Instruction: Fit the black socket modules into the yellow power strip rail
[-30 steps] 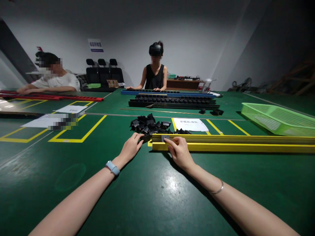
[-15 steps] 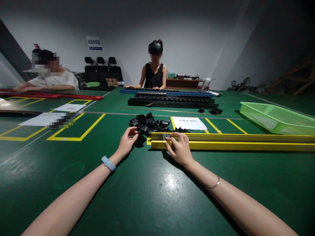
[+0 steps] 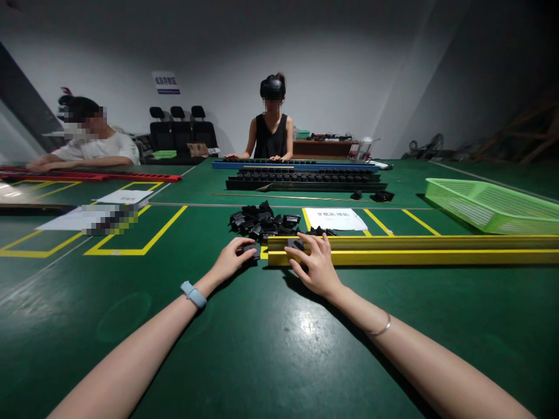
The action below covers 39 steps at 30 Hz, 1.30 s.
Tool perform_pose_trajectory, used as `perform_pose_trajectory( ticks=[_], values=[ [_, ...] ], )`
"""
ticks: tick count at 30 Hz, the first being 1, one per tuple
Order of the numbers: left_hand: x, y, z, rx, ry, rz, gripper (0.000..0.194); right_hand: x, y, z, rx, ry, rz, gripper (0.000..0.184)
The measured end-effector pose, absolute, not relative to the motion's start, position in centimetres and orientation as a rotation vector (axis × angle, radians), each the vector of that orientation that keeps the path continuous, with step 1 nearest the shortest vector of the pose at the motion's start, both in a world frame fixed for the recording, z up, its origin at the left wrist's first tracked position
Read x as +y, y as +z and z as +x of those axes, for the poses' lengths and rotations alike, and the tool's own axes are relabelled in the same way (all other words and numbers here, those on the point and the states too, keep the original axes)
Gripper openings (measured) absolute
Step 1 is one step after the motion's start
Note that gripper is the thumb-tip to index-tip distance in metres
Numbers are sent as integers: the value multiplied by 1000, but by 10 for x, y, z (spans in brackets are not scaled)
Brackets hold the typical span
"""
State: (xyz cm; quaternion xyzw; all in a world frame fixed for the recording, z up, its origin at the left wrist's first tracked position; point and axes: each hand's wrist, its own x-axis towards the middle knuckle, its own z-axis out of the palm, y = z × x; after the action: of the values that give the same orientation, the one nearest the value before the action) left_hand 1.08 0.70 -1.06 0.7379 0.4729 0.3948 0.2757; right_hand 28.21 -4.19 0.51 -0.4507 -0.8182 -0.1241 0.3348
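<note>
My left hand [image 3: 233, 257] pinches a small black plastic block [image 3: 250, 251] just off the left end of a yellow channel rail [image 3: 393, 257]. My right hand [image 3: 315, 262] is over that same end of the rail, fingers apart, with its fingertips at another dark block [image 3: 296, 244] sitting in the channel. Whether the fingertips press on this block, I cannot tell. Right behind my left hand lies a pile of loose black blocks [image 3: 257, 220], some of them partly behind the rail.
A green basket [image 3: 493, 203] stands at the right behind the rail. A white paper sign [image 3: 336, 219] lies beyond the rail. Farther back are black rails [image 3: 305, 181] and a blue rail [image 3: 292, 166], with one person [image 3: 273, 134] behind them. Another person [image 3: 100, 145] sits by red rails [image 3: 87, 175].
My left hand has drawn a black block from the pile's near edge toward the rail's left end and tilted it. My right hand has shifted slightly left, its fingers spreading over the block in the channel.
</note>
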Motion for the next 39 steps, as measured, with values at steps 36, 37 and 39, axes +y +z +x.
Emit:
perform_pose_trajectory(
  ticks=[36,37,39],
  values=[
    [-4,-22,39,1019,1228,1618,75,-56,8,264,-2606,244,-820,12],
    [-4,-22,39,1015,1232,1597,76,-56,8,265,-2607,248,-825,12],
    [-3,-22,40,1005,1234,1550,77,-56,7,265,-2606,255,-834,12]
  ],
)
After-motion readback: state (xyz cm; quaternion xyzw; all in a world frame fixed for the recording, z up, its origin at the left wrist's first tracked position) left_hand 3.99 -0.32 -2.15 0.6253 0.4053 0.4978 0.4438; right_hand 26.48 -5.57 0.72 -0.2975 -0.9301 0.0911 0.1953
